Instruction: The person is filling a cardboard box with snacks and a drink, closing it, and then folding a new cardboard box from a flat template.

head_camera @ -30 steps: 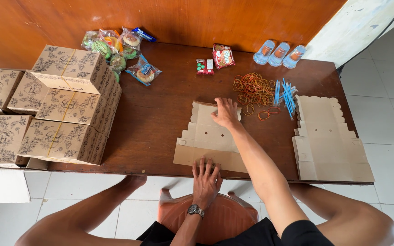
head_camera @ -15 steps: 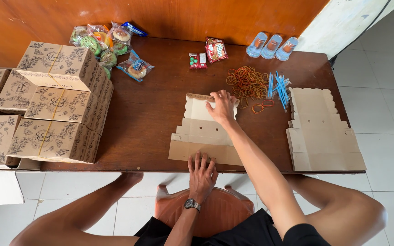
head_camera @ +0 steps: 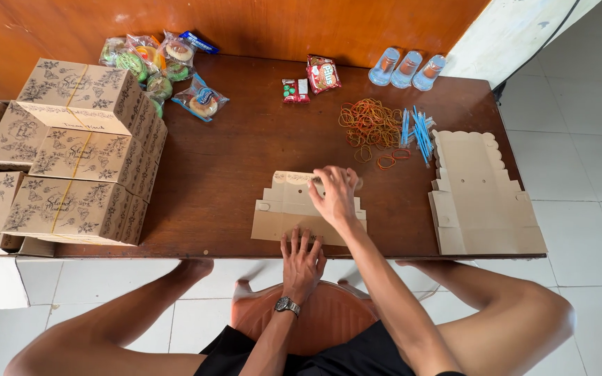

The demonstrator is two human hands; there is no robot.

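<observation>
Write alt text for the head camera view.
A seated person presses a flat cardboard box blank onto a brown table, left hand at its near edge, right hand on its far flap. Finished boxes stack left; rubber bands lie beyond.

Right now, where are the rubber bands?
In the head view, the rubber bands lie in a loose pile on the far right part of the wooden table, just left of the blue straws.

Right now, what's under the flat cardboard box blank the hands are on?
The flat box blank lies directly on the brown table; only wood shows around its edges. The left hand presses its near edge, the right hand its far flap. Anything beneath it is covered.
</observation>
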